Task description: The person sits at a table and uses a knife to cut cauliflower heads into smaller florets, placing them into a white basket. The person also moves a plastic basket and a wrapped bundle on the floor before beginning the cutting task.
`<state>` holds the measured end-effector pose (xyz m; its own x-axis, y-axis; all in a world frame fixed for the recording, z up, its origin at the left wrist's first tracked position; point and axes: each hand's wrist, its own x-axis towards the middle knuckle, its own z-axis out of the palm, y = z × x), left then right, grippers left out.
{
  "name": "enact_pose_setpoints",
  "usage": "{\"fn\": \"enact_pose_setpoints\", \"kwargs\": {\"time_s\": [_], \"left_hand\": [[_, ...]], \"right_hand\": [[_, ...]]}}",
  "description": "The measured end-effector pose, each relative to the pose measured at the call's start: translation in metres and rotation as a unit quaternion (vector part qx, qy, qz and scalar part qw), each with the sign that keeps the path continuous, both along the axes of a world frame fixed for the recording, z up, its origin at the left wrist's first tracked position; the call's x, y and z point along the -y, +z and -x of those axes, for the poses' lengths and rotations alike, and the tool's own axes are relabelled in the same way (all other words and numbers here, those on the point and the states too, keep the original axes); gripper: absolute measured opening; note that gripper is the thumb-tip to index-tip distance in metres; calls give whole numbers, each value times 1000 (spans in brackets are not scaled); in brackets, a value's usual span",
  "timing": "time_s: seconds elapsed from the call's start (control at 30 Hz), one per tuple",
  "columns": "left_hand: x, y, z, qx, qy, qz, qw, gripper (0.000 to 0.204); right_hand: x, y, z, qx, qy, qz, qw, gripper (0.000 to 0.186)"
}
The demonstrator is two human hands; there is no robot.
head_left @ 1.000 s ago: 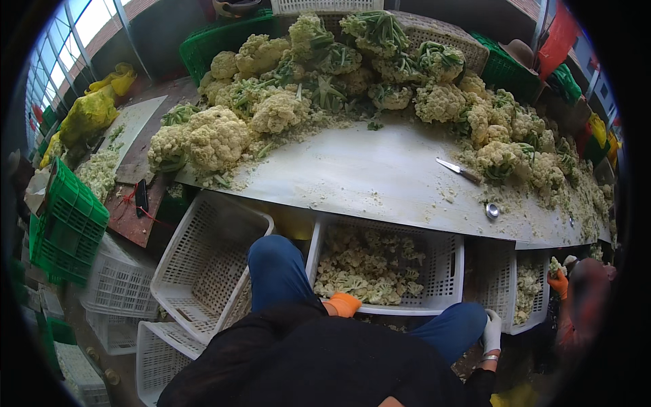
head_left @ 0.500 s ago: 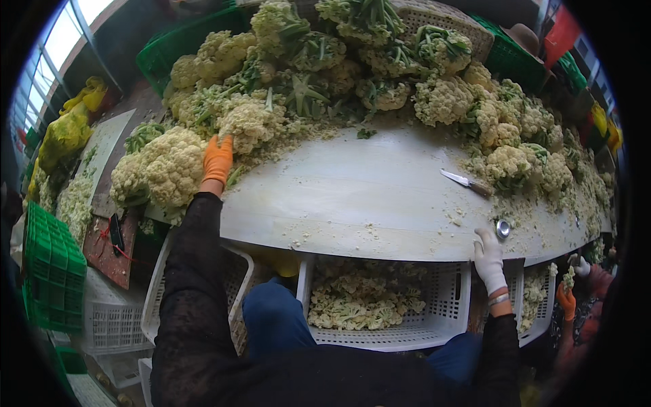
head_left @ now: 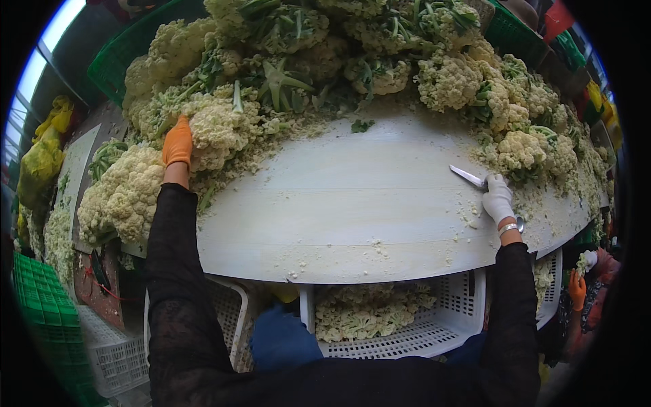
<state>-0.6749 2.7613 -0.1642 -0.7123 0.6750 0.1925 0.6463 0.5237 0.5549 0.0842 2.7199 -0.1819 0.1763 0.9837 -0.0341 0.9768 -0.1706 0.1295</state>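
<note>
My left hand (head_left: 177,146), in an orange glove, grips a cauliflower (head_left: 221,121) in the heap at the upper left. Beside it sits another large pale head (head_left: 123,193). My right hand (head_left: 497,199), in a white glove, is closed on the handle of a knife (head_left: 466,176), whose blade points up-left over the white board (head_left: 346,203). A small metal object (head_left: 519,224) lies partly hidden behind my right wrist. More heads with green leaves (head_left: 449,80) are piled along the back of the board, among scattered crumbs.
Below the board's front edge, a white crate (head_left: 447,342) holds florets, with another crate (head_left: 230,322) to its left. Green crates (head_left: 44,298) stand at lower left, near yellow bags (head_left: 41,163). At right, a co-worker's orange-gloved hand (head_left: 577,292) holds a floret.
I have leaned toward the board. My left hand has risen from near my knees into the cauliflower heap. My right hand has come up and taken hold of the knife.
</note>
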Motion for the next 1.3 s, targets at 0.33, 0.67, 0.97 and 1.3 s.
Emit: {"fn": "enact_pose_setpoints", "kwargs": {"time_s": [0.33,0.67,0.97,1.3], "left_hand": [[127,-8,-123,100,-51,-171,979,57],[63,-23,-55,483,55,-211,848,59],[73,47,-165,230,-317,-301,869,35],[66,63,-272,80,-372,-270,885,72]], "right_hand": [[9,-29,166,-418,104,-192,882,26],[-34,44,422,-700,144,16,700,39],[-45,-25,389,-841,-35,84,534,40],[-44,-15,241,-770,-128,-6,625,34]]}}
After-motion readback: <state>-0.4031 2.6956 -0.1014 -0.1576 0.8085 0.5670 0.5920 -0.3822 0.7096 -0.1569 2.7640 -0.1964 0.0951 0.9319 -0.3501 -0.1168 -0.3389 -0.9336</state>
